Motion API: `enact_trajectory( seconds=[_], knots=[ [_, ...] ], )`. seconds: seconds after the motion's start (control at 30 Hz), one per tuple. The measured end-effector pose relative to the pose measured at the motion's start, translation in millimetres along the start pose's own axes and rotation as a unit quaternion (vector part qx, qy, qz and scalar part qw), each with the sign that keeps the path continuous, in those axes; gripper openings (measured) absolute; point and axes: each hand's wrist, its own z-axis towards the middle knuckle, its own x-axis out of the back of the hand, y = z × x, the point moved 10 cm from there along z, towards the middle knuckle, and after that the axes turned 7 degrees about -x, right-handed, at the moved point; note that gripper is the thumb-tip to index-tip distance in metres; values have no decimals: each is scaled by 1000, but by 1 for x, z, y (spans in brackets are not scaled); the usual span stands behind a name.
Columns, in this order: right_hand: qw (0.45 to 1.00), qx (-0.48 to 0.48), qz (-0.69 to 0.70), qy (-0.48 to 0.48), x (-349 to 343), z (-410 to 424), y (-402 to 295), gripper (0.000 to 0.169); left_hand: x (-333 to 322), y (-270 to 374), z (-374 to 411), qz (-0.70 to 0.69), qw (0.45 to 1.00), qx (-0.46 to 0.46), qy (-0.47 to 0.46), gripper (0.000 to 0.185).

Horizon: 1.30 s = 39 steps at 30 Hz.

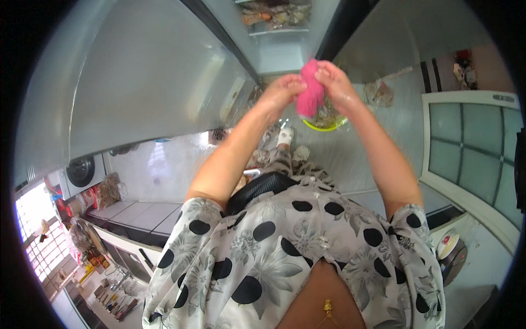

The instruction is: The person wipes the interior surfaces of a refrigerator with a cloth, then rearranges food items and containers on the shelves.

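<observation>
A bunched pink cloth [311, 91] hangs between my two hands, in front of the opened refrigerator. My left hand [284, 91] pinches its left side with thumb and fingers. On the other side, my right hand [335, 82] grips the cloth near its upper end. Below the cloth stands a yellow-green basin [322, 128] on the floor, holding bagged items that my hands and the cloth partly hide. Straight ahead is the refrigerator's bare lower compartment [279, 55], with a shelf of bagged food [279, 15] above it.
One refrigerator door [152, 74] swings wide at left, another [382, 41] at right. A plastic bag [380, 92] lies on the floor [353, 152] by the right door. More bags [261, 156] sit beside my feet. A glass-paned sliding door [472, 140] stands at far right.
</observation>
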Motion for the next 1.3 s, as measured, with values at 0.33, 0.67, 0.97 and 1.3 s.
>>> enact_trajectory(
  seconds=[0.33,0.67,0.97,1.3],
  knots=[
    [992,-66,-60,84,3,58,47,13,92,-26,25,178,982,-6,62,15],
    [948,-76,-289,-112,-12,76,72,82,97,-21,44,140,983,-25,116,18],
    [910,-143,-247,-299,-28,94,146,57,80,-99,32,34,976,3,217,15],
    [932,-265,-187,-159,50,109,213,34,131,-148,-30,20,886,-72,457,39]
  ],
)
